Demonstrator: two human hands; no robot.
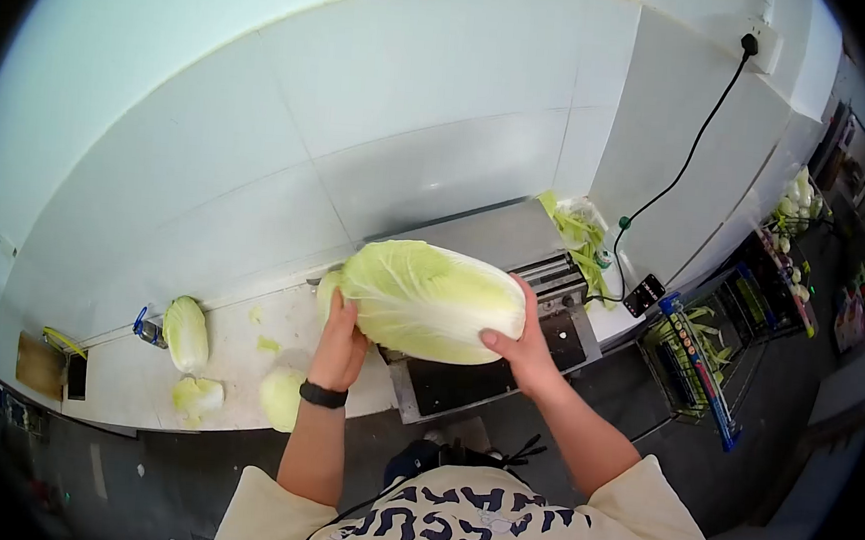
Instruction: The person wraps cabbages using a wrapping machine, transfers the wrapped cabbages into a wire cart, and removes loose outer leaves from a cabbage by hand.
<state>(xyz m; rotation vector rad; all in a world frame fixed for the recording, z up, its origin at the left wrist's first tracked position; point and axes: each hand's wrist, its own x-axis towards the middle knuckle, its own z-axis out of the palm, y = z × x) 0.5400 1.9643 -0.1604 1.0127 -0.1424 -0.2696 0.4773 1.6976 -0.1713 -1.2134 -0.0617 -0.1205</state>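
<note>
A large napa cabbage [435, 302] is held up between my two hands, above a metal machine [490, 374] with a dark front part. My left hand [341, 342] grips its leafy left end, and a dark band is on that wrist. At the pale base on the right, my right hand [526, 339] is closed round the cabbage with the thumb on top. Part of another pale green cabbage shows behind the left end. On the white counter [237, 342] to the left lie a whole cabbage [186, 335], a rounded pale one [281, 398] and a loose leaf [197, 399].
Leaf scraps [580, 235] lie behind the machine on the right. A black cable [697, 138] runs from the wall socket to a small black device [644, 296]. A shopping cart [692, 353] with leaves stands at the right. A blue-handled item [149, 328] is at the counter's left.
</note>
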